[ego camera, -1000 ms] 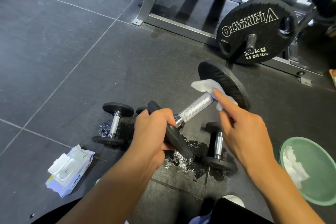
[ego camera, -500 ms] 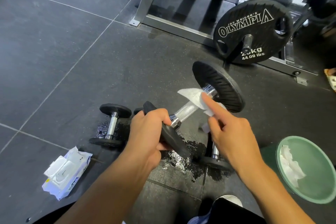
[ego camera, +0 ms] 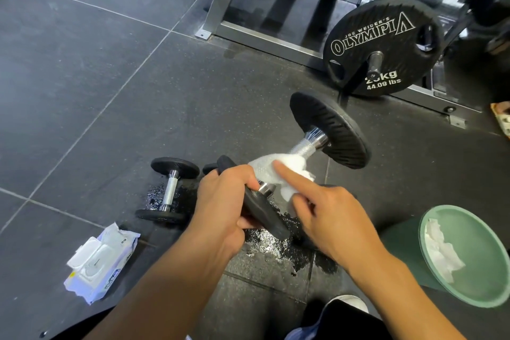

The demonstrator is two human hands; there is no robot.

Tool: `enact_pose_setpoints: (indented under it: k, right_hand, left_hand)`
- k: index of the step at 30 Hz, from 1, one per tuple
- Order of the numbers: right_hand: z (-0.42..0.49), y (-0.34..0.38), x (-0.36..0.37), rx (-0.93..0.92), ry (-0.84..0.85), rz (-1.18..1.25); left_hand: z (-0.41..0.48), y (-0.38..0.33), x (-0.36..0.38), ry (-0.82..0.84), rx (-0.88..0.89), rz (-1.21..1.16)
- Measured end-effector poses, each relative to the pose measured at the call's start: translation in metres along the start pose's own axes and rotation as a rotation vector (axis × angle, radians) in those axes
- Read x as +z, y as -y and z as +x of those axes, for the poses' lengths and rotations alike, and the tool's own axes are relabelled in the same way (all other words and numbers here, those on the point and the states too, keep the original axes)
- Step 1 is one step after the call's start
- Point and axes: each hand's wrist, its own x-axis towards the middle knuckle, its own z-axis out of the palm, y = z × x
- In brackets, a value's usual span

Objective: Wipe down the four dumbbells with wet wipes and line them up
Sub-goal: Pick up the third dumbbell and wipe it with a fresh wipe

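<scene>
Left: bare floor tiles [ego camera: 82,85] are lying open.
Blocking: dumbbell [ego camera: 168,193], wipes pack [ego camera: 100,262], green bin [ego camera: 469,254], possibly a hidden dumbbell.

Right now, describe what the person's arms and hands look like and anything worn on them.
Both forearms are bare, with no sleeves in view. The left hand and right hand wear no gloves, and no rings, watch or wristband show. Fingernails are short and unpainted where visible. Above the forearms, the frame cuts the arms off.

The left hand [ego camera: 226,199] is curled closed, fingers wrapped tight. The right hand [ego camera: 328,218] is held with its forefinger extended forward, the other fingers bent beneath it.
</scene>
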Motion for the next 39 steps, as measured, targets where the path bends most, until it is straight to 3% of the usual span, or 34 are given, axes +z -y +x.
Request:
enact_pose_setpoints:
  k: [5,8,11,14,16,22,25,35,39]
  right_hand:
    - [0.011,-0.019,-0.012,0.159,-0.148,0.044]
    - [0.002,-0.008,-0.004,0.043,0.121,0.204]
    - [0.000,-0.005,-0.003,-0.038,0.258,0.077]
    - [0.009,-0.018,-0.011,0.090,0.067,0.002]
    - [0.012,-0.018,-0.015,0.201,-0.047,0.113]
    - [0.010,0.011,-0.005,0.501,-0.108,0.798]
    - [0.012,0.015,-0.004,0.544,-0.182,0.954]
    - [0.014,0.009,-0.004,0.447,-0.193,0.553]
    - [0.015,0.010,-0.001,0.409,-0.070,0.325]
  left_hand:
    - [0.001,0.001,0.000,-0.010,-0.001,-0.010]
    - [0.001,0.000,0.000,-0.001,0.011,-0.002]
    - [0.003,0.003,-0.001,0.020,-0.004,-0.002]
    - [0.005,0.003,-0.003,-0.005,-0.016,-0.030]
    - [0.005,0.002,-0.001,-0.015,-0.014,-0.029]
    - [0.007,0.001,0.001,-0.019,0.000,-0.014]
    - [0.009,0.003,0.000,-0.018,-0.002,-0.016]
    - [0.010,0.012,0.003,-0.013,-0.034,-0.012]
    - [0.005,0.015,0.006,-0.003,-0.007,0.008]
